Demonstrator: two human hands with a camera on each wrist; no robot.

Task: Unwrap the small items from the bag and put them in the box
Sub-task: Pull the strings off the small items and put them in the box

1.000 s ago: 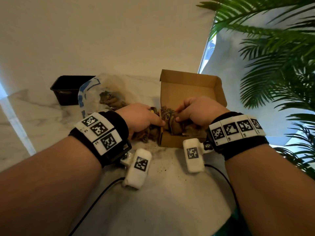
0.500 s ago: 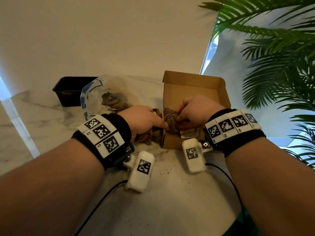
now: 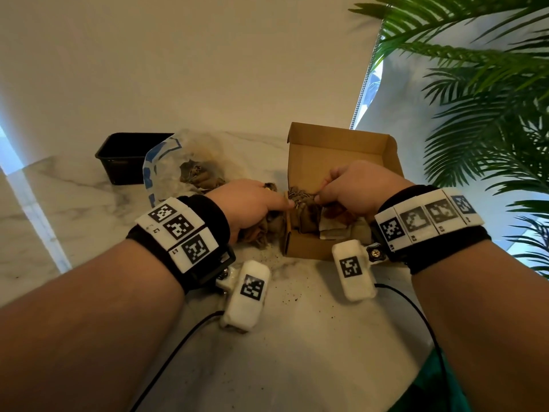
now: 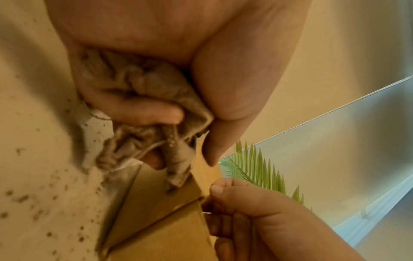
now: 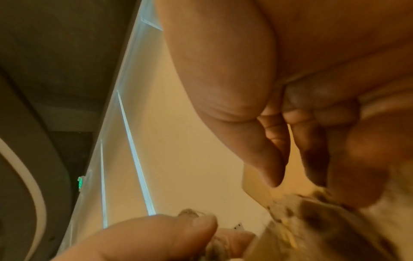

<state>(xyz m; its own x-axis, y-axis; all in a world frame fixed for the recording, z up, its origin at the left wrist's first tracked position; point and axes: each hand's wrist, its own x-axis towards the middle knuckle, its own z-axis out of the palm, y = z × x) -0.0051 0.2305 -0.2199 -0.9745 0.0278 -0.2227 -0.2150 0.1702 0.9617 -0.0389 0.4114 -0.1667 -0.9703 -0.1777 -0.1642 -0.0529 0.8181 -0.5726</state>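
An open cardboard box [image 3: 335, 150] stands on the marble table, with a clear plastic bag [image 3: 166, 162] of brown wrapped items lying to its left. My left hand [image 3: 276, 203] rests at the box's left wall. In the left wrist view its fingers [image 4: 138, 111] curl round a wad of crumpled brown wrappers [image 4: 143, 83]. My right hand [image 3: 320, 194] is over the box and pinches the top of a small brown wrapped item [image 3: 300, 194] between thumb and fingers. The left thumb touches the same item. The right wrist view shows the item [image 5: 312, 220] blurred.
A black tray [image 3: 124, 156] stands behind the bag at the left. Pale paper and brown pieces [image 3: 332, 227] lie inside the box. Dark crumbs [image 3: 285, 292] are scattered in front of the box. A palm plant [image 3: 490, 99] hangs over the right side. Cables trail from both wrists.
Both hands stay together at the box's left wall. The right hand has shifted a little, and pale paper now shows in the box beneath it.
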